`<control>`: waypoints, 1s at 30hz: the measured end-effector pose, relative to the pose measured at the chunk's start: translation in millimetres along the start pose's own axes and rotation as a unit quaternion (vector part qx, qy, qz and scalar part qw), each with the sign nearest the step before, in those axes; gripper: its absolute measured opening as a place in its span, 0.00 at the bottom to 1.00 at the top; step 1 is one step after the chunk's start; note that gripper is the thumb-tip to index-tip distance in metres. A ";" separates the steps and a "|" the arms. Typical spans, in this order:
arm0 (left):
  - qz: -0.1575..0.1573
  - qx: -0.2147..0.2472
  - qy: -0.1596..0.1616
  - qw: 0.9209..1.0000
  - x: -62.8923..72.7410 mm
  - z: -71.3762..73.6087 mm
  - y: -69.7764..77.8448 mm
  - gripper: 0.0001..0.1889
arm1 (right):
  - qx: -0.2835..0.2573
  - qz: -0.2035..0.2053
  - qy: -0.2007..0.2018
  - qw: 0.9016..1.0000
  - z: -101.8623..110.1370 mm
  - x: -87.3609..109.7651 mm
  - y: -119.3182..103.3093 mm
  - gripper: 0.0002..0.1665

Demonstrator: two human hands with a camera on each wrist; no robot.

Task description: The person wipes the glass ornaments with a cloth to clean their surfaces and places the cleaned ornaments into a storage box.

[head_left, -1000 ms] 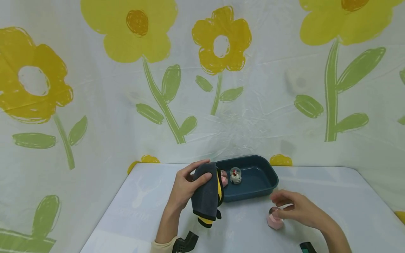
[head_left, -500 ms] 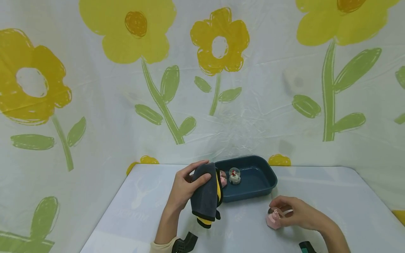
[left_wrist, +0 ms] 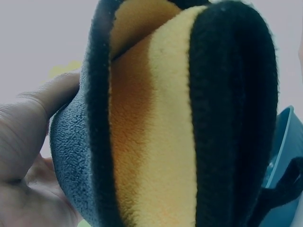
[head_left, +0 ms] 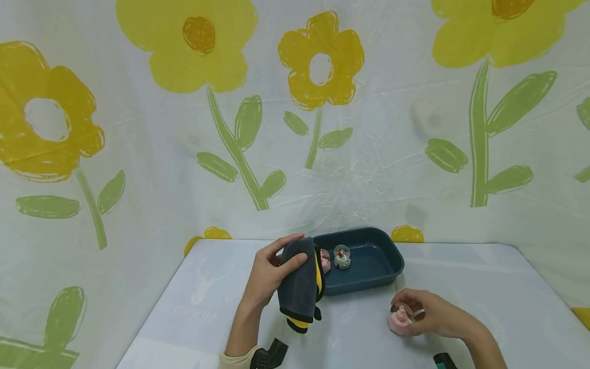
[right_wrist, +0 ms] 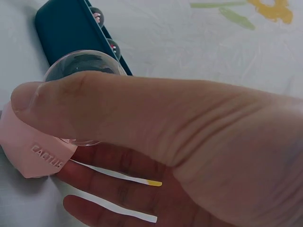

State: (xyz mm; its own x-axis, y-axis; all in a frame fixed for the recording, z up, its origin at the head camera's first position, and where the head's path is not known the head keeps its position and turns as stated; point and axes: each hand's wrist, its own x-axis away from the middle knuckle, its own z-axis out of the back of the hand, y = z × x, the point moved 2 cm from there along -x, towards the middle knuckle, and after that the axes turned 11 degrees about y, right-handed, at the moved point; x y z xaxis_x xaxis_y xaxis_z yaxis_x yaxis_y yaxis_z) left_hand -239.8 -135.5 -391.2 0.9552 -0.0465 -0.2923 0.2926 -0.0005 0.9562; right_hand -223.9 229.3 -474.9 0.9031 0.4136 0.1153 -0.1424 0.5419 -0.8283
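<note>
My left hand [head_left: 269, 274] grips a folded cloth [head_left: 297, 284], dark grey outside and yellow inside with black edging. In the left wrist view the cloth [left_wrist: 156, 123] fills the middle, its folds facing the camera. At the right, my right hand [head_left: 433, 312] holds a small snow globe [head_left: 400, 319] with a pink faceted base, thumb on one side and fingers on the other. In the right wrist view raised letters reading "CACTUS" show on its pink base [right_wrist: 38, 146], and the thumb covers part of the clear dome.
A dark blue tray [head_left: 369, 283] stands at the back of the white table [head_left: 484, 287]. Inside are a white snow globe [head_left: 342, 258] and a pink one [head_left: 325, 261], the latter partly behind the cloth. A flower-printed curtain [head_left: 369, 195] hangs behind the table.
My right hand has come down slightly and closed its fingers and thumb around the pink snow globe. The left hand and its cloth have stayed in place.
</note>
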 end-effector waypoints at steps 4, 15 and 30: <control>0.000 0.002 0.000 1.000 0.0 -0.3 0.4 0.22 | 0.002 0.003 0.001 1.000 -0.3 0.5 -1.0 0.28; 0.000 0.001 0.002 1.000 0.4 0.8 -0.1 0.21 | 0.005 0.006 0.006 1.000 -0.3 0.8 -1.8 0.26; 0.001 0.005 0.000 1.000 0.0 0.6 1.2 0.22 | 0.036 0.057 0.065 0.996 7.4 1.2 -5.2 0.23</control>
State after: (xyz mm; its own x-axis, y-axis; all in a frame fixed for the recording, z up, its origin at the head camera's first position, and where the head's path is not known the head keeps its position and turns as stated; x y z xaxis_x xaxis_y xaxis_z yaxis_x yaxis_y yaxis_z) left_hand -239.4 -136.1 -390.0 0.9555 -0.0467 -0.2912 0.2911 -0.0100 0.9566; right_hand -225.1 232.4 -466.5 0.9233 0.3805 -0.0527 -0.2718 0.5502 -0.7896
